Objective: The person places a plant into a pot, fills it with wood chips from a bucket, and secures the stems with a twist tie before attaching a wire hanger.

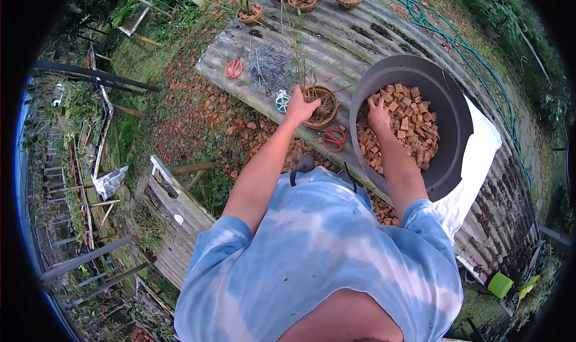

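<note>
A clay pot (pixel 325 121) holding a tall thin plant and pale roots stands on the corrugated sheet. My left hand (pixel 301 108) is at the pot's left rim, thumb over the rim and fingers partly hidden by the plant. Right of it, a large dark tub (pixel 453 126) holds many brown chunks (pixel 414 120). Inside the tub, my right hand (pixel 378 114) rests on the chunks with its fingertips among them. Red-handled scissors (pixel 333 139) lie between pot and tub. A green-and-white wire spool (pixel 282 101) sits beside my left hand.
Another red-handled pair of scissors (pixel 234 69) and a heap of metal wire pieces (pixel 270 68) lie left of the pot. Several potted plants line the far edge. A teal hose (pixel 474 54) runs behind the tub. White sheeting (pixel 480 144) lies beneath the tub's right side.
</note>
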Tool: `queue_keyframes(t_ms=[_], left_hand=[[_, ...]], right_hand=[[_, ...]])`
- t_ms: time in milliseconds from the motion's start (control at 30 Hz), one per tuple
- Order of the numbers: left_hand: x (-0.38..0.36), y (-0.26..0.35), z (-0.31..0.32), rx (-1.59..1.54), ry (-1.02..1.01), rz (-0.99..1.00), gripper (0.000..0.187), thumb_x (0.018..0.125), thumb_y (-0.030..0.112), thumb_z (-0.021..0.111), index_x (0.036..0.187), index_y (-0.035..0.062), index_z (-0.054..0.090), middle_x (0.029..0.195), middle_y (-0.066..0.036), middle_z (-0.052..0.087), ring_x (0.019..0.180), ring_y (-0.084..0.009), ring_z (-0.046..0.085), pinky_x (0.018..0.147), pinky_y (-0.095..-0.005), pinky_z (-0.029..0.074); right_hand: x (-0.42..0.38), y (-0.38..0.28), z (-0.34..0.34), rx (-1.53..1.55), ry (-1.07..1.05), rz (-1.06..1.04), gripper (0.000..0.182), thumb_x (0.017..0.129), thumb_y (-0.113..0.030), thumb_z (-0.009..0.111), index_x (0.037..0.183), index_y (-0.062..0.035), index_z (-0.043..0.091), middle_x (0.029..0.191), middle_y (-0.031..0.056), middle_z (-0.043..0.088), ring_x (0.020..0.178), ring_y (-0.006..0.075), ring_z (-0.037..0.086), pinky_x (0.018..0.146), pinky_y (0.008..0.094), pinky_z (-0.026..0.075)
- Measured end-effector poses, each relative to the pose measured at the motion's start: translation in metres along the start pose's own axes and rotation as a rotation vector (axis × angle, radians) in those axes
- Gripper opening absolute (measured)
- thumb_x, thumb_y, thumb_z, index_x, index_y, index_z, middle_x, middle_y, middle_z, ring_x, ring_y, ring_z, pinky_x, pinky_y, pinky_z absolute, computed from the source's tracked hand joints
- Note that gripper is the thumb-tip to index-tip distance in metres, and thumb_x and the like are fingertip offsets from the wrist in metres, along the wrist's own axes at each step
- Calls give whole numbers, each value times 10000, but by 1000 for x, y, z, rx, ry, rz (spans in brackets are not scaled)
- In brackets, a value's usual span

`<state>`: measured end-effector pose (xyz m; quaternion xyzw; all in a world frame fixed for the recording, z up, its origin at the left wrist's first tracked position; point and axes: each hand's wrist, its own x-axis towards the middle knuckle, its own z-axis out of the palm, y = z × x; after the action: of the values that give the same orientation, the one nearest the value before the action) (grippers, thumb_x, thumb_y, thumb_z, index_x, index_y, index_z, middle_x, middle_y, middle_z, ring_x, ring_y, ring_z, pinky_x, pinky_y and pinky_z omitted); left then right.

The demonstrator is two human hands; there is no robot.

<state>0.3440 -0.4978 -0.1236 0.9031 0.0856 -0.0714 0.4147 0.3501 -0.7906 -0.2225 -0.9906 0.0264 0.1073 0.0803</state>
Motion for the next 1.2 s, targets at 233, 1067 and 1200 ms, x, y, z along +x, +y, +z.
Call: queue_keyframes(t_ms=[233, 1067, 1200], left_hand=[[10, -3, 6, -8, 42, 79, 702, 790, 366, 837, 1293, 52, 462, 1155, -226, 678, 1063, -368, 673, 935, -438, 509], [0, -1, 4, 7, 9, 93, 703, 783, 282, 856, 1293, 41, 436, 1171, -262, 665, 1125, -416, 650, 957, -445, 496], [5, -19, 11, -18, 31, 122, 751, 778, 303, 850, 1334, 33, 424, 1199, -257, 647, 1143, -411, 634, 985, -440, 486]], right_hand=[[-8, -3, 6, -62, -156, -95, 612, 943, -102, 555, 1509, -236, 364, 1426, 180, 462, 1343, 441, 476, 1006, 491, 533], [-6, -13, 31, 188, 89, -21, 352, 921, 19, 520, 1261, -64, 484, 1559, 257, 275, 1067, 486, 643, 881, 521, 578], [-7, -12, 12, 381, 77, 91, 431, 855, 8, 619, 1267, -47, 508, 1525, 248, 305, 1139, 477, 611, 973, 521, 535]])
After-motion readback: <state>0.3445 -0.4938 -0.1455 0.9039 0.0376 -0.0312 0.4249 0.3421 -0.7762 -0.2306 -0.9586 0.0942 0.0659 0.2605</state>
